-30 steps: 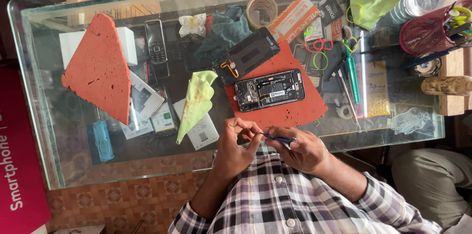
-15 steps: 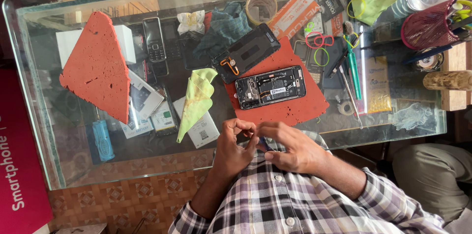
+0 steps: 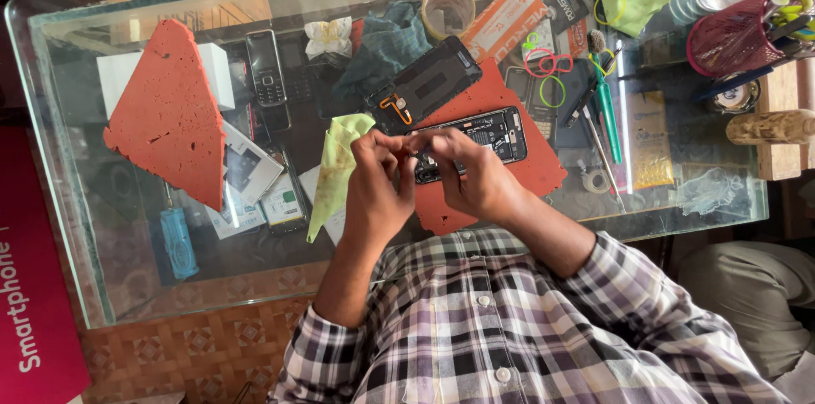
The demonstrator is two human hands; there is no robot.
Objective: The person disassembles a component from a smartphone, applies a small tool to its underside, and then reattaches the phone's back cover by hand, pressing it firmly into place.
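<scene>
My left hand (image 3: 373, 192) and my right hand (image 3: 471, 175) are raised together over the near edge of a red mat (image 3: 531, 171). Their fingertips meet and pinch a small item that I cannot identify. Just behind the fingers lies an opened smartphone (image 3: 501, 132) with its circuit boards showing. Its black back cover (image 3: 429, 81) rests at the mat's far left corner. A yellow-green cloth (image 3: 335, 166) lies right beside my left hand. No tool shows in either hand.
A glass table (image 3: 51, 158) carries a red triangular foam sheet (image 3: 174, 111), a keypad phone (image 3: 265, 69), a tape roll (image 3: 448, 7), a green-handled tool (image 3: 607, 115), coloured rubber bands and a pink mesh basket (image 3: 730, 35). Boxes and a blue item (image 3: 178, 243) lie underneath.
Both hands moved from the table's near edge up over the red mat and closed together. The blue-handled tool seen in my right hand a second ago is no longer visible.
</scene>
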